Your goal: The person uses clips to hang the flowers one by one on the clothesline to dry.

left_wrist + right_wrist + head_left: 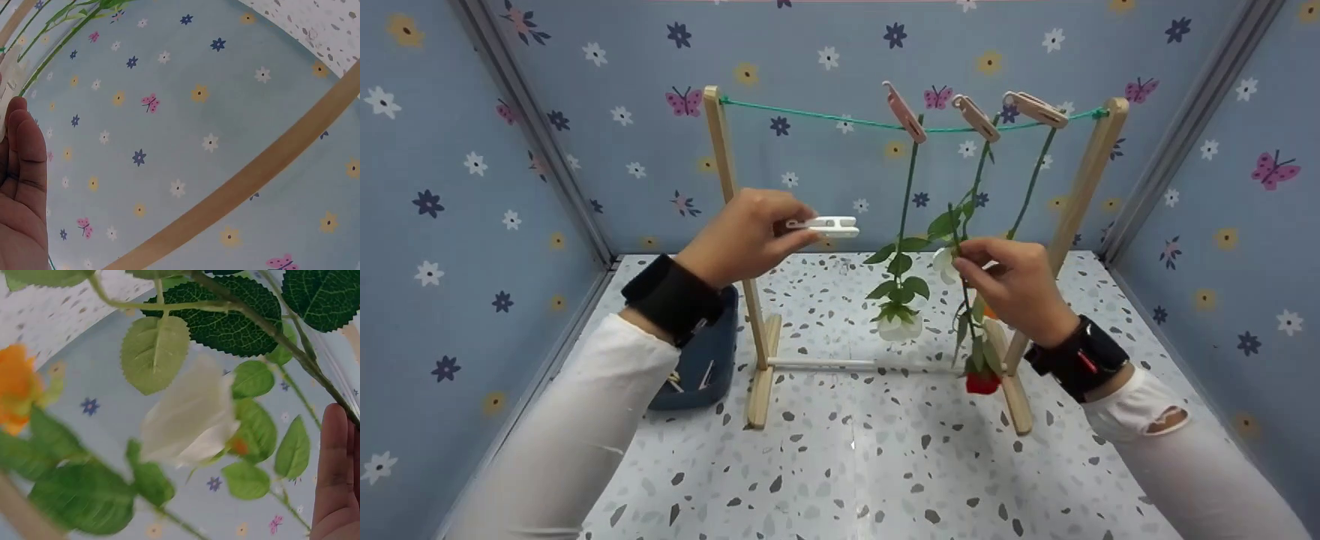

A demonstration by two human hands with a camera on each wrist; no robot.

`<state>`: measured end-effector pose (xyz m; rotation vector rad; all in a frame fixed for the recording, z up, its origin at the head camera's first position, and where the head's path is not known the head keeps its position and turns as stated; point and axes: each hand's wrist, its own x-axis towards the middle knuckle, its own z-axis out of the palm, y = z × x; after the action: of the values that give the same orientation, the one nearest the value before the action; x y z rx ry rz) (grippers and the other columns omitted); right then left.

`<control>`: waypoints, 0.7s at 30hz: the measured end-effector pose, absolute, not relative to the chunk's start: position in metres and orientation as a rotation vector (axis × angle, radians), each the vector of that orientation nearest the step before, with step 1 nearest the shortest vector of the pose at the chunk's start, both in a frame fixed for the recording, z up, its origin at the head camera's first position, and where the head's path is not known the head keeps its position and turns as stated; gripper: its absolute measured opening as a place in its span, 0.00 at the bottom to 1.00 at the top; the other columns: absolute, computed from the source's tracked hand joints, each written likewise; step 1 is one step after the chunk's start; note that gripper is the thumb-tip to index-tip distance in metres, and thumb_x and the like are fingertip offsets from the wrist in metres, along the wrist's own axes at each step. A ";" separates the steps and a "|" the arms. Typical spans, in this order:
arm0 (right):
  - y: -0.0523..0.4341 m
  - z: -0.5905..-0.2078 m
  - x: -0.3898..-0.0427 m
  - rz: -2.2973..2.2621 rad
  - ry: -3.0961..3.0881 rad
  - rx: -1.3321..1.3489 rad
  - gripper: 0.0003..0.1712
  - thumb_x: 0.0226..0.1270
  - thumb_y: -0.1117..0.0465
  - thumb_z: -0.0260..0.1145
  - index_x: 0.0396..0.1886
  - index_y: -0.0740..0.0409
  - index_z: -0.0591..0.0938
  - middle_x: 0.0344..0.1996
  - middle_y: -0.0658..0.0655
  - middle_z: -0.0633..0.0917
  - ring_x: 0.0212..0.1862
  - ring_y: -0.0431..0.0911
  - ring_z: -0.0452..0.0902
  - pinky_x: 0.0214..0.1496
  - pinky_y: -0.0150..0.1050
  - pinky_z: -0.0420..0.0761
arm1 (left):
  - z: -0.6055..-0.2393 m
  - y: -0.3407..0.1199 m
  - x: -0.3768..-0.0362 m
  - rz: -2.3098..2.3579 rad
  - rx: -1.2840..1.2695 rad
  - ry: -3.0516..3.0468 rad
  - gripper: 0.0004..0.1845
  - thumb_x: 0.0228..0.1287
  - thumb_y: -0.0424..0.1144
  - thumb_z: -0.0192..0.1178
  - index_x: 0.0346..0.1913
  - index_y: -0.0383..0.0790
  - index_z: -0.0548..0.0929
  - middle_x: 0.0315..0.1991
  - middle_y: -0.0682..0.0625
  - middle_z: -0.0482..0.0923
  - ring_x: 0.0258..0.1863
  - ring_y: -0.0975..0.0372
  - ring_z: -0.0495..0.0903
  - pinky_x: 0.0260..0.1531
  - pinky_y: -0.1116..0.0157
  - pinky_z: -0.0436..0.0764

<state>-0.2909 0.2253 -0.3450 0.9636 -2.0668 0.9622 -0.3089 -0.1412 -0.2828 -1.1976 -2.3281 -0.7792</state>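
"What's the left hand [754, 234] doing?"
"Pinching a white clothespin [840, 231], apart from the green cord [810, 114]."
"And the right hand [1018, 283]?"
"It pinches the stem [955, 226] of a red rose [982, 383], bloom hanging downward near the wooden post [1084, 187]."
"Anything printed?"
"A red mark [1087, 362] on the black wristband [1061, 367], too small to read."

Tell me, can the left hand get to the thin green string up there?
Probably yes. The left hand, pinching a white plastic clothespin, appears below the thin green string, and nothing seems to block the stretch between the pale wooden left post and the nearest pink plastic clothespin.
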 end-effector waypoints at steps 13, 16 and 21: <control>0.163 -0.326 -0.301 1.313 -2.141 0.838 0.05 0.73 0.72 0.72 0.43 0.72 0.88 0.33 0.65 0.92 0.30 0.41 0.88 0.38 0.26 0.86 | -0.226 -0.148 -0.317 -0.721 -1.068 -2.412 0.09 0.76 0.33 0.69 0.45 0.27 0.91 0.34 0.38 0.88 0.27 0.60 0.72 0.28 0.76 0.67; 0.153 -0.323 -0.304 1.360 -2.143 0.805 0.05 0.73 0.71 0.72 0.43 0.71 0.89 0.33 0.64 0.92 0.30 0.45 0.87 0.37 0.27 0.86 | -0.215 -0.149 -0.318 -0.703 -1.048 -2.409 0.09 0.77 0.34 0.68 0.45 0.28 0.92 0.34 0.37 0.87 0.27 0.60 0.70 0.28 0.75 0.66; 0.134 -0.314 -0.311 1.447 -2.137 0.735 0.04 0.73 0.70 0.72 0.42 0.70 0.89 0.32 0.64 0.91 0.29 0.40 0.85 0.35 0.27 0.85 | -0.196 -0.146 -0.320 -0.685 -1.007 -2.420 0.11 0.78 0.36 0.67 0.45 0.29 0.92 0.34 0.37 0.87 0.29 0.60 0.72 0.30 0.75 0.69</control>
<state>-0.3114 0.1338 -0.3142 0.7351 -2.1371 1.4467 -0.3201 -0.1462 -0.1962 -1.0070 -2.4202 -0.6847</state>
